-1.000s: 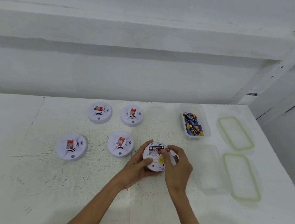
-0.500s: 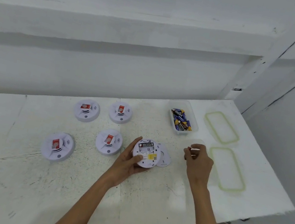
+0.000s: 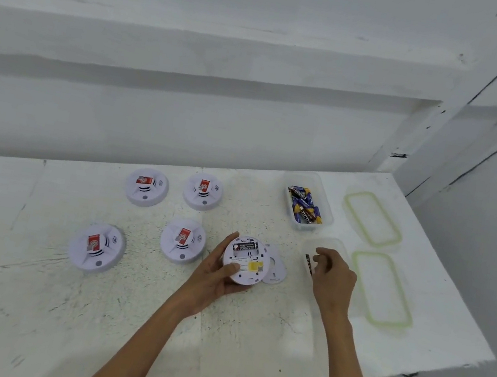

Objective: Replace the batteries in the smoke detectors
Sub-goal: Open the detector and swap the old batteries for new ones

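Observation:
My left hand [image 3: 214, 279] grips a white smoke detector [image 3: 245, 262] turned back side up, and its open compartment shows one black battery [image 3: 243, 246]. The detector's round back plate [image 3: 275, 271] lies just right of it on the table. My right hand [image 3: 332, 279] hovers over an empty clear tub [image 3: 329, 243] and pinches a dark battery [image 3: 308, 264] at its fingertips, low inside the tub's left wall. A second clear tub [image 3: 329, 216] farther back holds several blue and yellow batteries.
Several more white smoke detectors with red tags lie face up to the left: two at the back [image 3: 146, 187] [image 3: 203, 192] and two nearer [image 3: 183, 240] [image 3: 97, 246]. Two green-rimmed lids [image 3: 371, 218] [image 3: 382, 288] lie at the right, close to the table's edge.
My right hand left the detector with a battery and moved right, down to the empty tub. My left hand kept hold of the detector.

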Motion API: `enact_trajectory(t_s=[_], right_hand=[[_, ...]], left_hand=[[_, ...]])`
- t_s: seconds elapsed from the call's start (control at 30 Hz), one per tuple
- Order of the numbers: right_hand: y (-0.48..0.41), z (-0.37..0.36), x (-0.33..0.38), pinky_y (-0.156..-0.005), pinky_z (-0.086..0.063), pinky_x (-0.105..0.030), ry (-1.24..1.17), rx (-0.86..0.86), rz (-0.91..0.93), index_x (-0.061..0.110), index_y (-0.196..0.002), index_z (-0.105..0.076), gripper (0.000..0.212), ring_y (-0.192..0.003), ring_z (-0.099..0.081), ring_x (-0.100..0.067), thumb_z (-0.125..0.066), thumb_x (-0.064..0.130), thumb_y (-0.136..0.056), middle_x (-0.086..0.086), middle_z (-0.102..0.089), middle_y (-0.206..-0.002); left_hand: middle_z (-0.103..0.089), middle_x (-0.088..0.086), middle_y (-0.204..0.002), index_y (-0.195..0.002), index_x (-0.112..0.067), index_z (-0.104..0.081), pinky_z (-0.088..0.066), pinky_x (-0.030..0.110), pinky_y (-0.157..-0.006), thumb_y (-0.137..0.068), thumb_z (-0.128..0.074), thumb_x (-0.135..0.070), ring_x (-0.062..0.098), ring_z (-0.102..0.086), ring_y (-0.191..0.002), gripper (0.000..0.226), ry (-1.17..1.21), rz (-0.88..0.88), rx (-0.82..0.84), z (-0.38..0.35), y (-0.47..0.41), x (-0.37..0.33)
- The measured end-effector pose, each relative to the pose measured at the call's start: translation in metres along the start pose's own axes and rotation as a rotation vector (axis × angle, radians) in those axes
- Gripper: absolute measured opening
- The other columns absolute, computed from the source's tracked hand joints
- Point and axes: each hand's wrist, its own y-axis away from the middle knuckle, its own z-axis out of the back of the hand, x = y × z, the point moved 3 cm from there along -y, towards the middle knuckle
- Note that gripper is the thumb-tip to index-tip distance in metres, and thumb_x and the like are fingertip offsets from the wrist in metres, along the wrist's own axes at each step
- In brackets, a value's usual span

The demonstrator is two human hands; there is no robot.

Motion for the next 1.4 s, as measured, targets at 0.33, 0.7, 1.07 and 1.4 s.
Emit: enact_trajectory(t_s=[0.33, 0.7, 1.07, 1.4], right_hand=[[0.022, -0.017, 0.052, -0.078, -0.045, -0.024, 0.1, 0.0, 0.319, 0.019, -0.105, -0.071, 0.019, -0.095, -0.062, -0.016, -0.062, 0.01, -0.092, 0.005, -0.07, -0.105], [0.045, -0.069, 0.085, -0.068, -0.043, -0.019, 0.115, 0.251, 0.353, 0.022, -0.095, -0.062, 0.019, -0.085, -0.057, -0.012, -0.071, 0.035, -0.083, 0.007, -0.063, -0.097], [0.048, -0.078, 0.095, -0.063, -0.053, -0.031, 0.226, 0.26, 0.229, 0.016, -0.086, -0.065, 0.018, -0.075, -0.063, -0.019, -0.068, 0.033, -0.081, 0.001, -0.067, -0.082], [0.056, -0.098, 0.108, -0.07, -0.052, -0.035, 0.483, 0.29, 0.257, 0.015, -0.117, -0.044, 0.031, -0.088, -0.058, -0.024, -0.05, 0.034, -0.093, -0.007, -0.06, -0.1]], left_hand=[[-0.056, 0.006, -0.152, -0.153, -0.033, -0.046, -0.053, 0.06, -0.101, -0.098, -0.059, 0.001, 0.041, -0.057, -0.134, 0.065, -0.018, 0.018, -0.015, -0.001, 0.002, -0.002], [-0.052, 0.007, -0.155, -0.158, -0.03, -0.035, -0.048, 0.063, -0.106, -0.099, -0.061, -0.007, 0.036, -0.054, -0.138, 0.069, -0.112, -0.011, 0.006, -0.007, 0.007, -0.008], [-0.05, 0.001, -0.157, -0.158, -0.03, -0.034, -0.051, 0.058, -0.105, -0.101, -0.058, -0.006, 0.033, -0.054, -0.139, 0.067, -0.209, -0.036, -0.006, -0.008, 0.009, -0.01], [-0.06, 0.004, -0.148, -0.155, -0.028, -0.037, -0.059, 0.045, -0.093, -0.103, -0.049, 0.008, 0.032, -0.063, -0.129, 0.064, -0.254, -0.054, -0.004, -0.01, 0.014, -0.011]])
